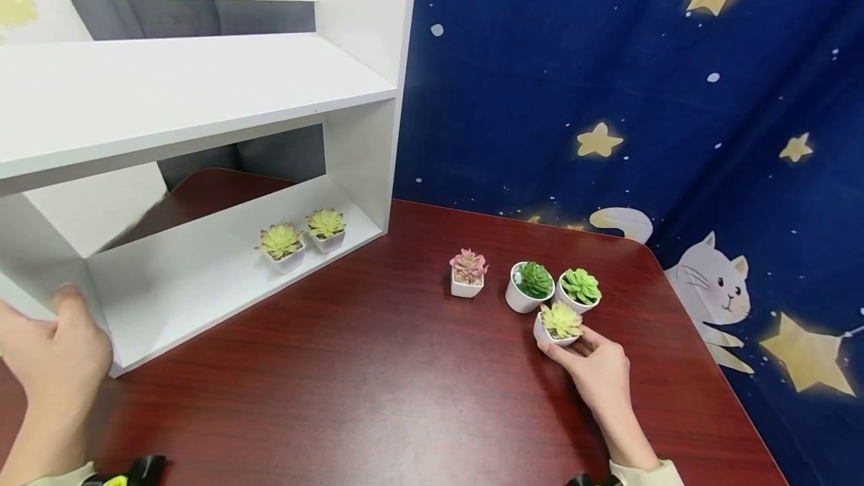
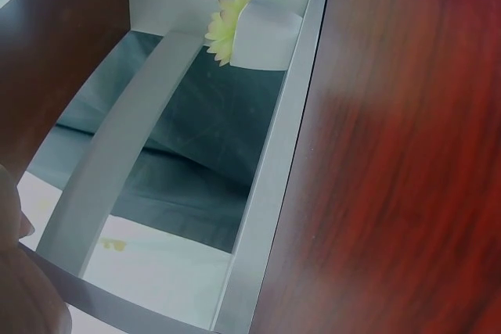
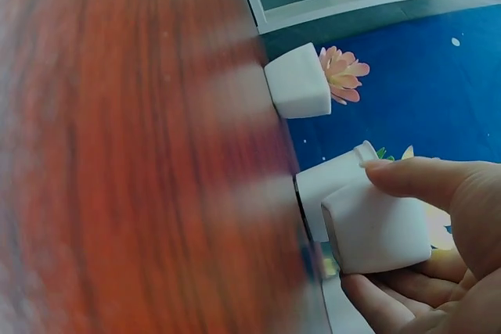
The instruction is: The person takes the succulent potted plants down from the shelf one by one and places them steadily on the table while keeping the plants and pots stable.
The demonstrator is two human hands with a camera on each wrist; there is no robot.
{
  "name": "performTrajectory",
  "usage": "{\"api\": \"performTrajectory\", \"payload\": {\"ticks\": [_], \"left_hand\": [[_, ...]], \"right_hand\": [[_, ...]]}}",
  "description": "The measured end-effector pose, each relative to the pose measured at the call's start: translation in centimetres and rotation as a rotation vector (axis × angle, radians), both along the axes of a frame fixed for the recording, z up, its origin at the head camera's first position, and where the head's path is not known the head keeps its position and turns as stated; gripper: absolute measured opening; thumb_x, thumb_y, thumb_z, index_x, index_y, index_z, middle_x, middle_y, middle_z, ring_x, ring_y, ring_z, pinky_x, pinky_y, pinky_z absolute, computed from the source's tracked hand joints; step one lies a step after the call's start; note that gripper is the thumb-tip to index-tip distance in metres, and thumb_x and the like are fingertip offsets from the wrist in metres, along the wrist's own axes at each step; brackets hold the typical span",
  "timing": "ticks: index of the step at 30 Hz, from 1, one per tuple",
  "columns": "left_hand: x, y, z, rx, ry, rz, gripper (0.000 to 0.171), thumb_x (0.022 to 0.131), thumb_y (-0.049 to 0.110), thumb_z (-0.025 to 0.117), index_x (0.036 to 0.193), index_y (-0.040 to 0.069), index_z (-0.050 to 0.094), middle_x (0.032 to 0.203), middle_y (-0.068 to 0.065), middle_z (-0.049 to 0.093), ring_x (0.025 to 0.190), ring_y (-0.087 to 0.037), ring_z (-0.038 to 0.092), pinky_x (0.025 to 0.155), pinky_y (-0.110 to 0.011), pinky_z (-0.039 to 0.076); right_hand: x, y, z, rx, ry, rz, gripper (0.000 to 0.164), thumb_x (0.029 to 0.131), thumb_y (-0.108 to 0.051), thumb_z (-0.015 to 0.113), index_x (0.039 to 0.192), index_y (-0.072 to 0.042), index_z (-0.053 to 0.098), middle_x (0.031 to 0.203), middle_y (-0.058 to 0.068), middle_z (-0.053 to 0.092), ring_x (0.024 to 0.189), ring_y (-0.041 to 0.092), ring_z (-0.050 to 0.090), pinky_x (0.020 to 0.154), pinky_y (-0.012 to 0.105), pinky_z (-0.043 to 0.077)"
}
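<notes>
My right hand pinches a small white square pot with a yellow-green succulent between thumb and fingers. In the right wrist view the white pot appears raised off the tabletop. Just behind it stand a dark green succulent and a bright green one, both in round white pots. A pink succulent sits to their left. My left hand grips the left side panel of a white shelf, thumb on the panel's inner side; most of its fingers are hidden.
On the shelf's bottom board, toward the right, two yellow-green potted succulents stand side by side. Everything rests on a dark red wooden table. A blue curtain with stars and a cat hangs behind the table's far and right edges.
</notes>
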State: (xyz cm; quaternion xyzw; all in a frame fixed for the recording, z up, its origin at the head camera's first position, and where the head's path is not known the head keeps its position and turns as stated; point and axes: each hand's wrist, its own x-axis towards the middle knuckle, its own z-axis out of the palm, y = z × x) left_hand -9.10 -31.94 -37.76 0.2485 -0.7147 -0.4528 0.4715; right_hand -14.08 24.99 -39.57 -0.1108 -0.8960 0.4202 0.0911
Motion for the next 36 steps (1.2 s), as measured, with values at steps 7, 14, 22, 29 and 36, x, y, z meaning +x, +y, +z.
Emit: {"api": "performTrajectory", "payload": {"ticks": [7, 14, 22, 29, 36], "left_hand": [[-0.1, 0.1, -0.2, -0.021, -0.005, 0.001, 0.059, 0.099, 0.018, 0.041, 0.156, 0.027, 0.029, 0.143, 0.014, 0.040, 0.134, -0.007, 0.044, 0.113, -0.022, 0.032], [-0.1, -0.4, -0.7, -0.004, -0.050, 0.047, 0.058, 0.100, 0.022, 0.041, 0.156, 0.027, 0.028, 0.145, 0.011, 0.040, 0.135, -0.007, 0.043, 0.115, -0.022, 0.031], [-0.2, -0.5, -1.0, 0.081, -0.145, 0.086, 0.054, 0.102, 0.026, 0.038, 0.154, 0.031, 0.030, 0.145, 0.009, 0.045, 0.138, -0.011, 0.044, 0.119, -0.024, 0.030], [-0.3, -0.4, -1.1, 0.115, -0.196, 0.088, 0.052, 0.102, 0.028, 0.037, 0.154, 0.030, 0.031, 0.142, 0.008, 0.047, 0.135, -0.010, 0.046, 0.117, -0.023, 0.033], [-0.3, -0.2, -0.9, 0.124, -0.204, 0.071, 0.053, 0.103, 0.028, 0.036, 0.155, 0.029, 0.029, 0.145, 0.004, 0.046, 0.136, -0.010, 0.047, 0.117, -0.024, 0.034]], "right_hand": [[-0.2, 0.5, -0.6, -0.012, -0.022, -0.009, 0.058, 0.074, -0.032, 0.090, 0.123, -0.008, 0.071, 0.117, 0.016, 0.074, 0.082, -0.018, 0.059, 0.072, 0.003, 0.044], [-0.3, 0.5, -1.0, -0.054, -0.024, -0.006, 0.060, 0.074, -0.028, 0.090, 0.126, -0.006, 0.068, 0.122, 0.018, 0.072, 0.083, -0.018, 0.058, 0.072, 0.004, 0.045], [-0.6, 0.3, -1.5, -0.046, 0.000, -0.021, 0.064, 0.073, -0.030, 0.091, 0.128, -0.009, 0.066, 0.119, 0.018, 0.073, 0.083, -0.017, 0.058, 0.072, 0.004, 0.045], [-0.7, -0.1, -2.0, -0.070, 0.040, -0.045, 0.061, 0.072, -0.025, 0.092, 0.125, -0.007, 0.067, 0.115, 0.019, 0.074, 0.081, -0.016, 0.059, 0.072, 0.004, 0.046], [-0.5, -0.3, -2.0, -0.081, 0.029, -0.050, 0.066, 0.073, -0.022, 0.090, 0.130, -0.005, 0.062, 0.119, 0.023, 0.071, 0.081, -0.017, 0.057, 0.072, 0.003, 0.047]]}}
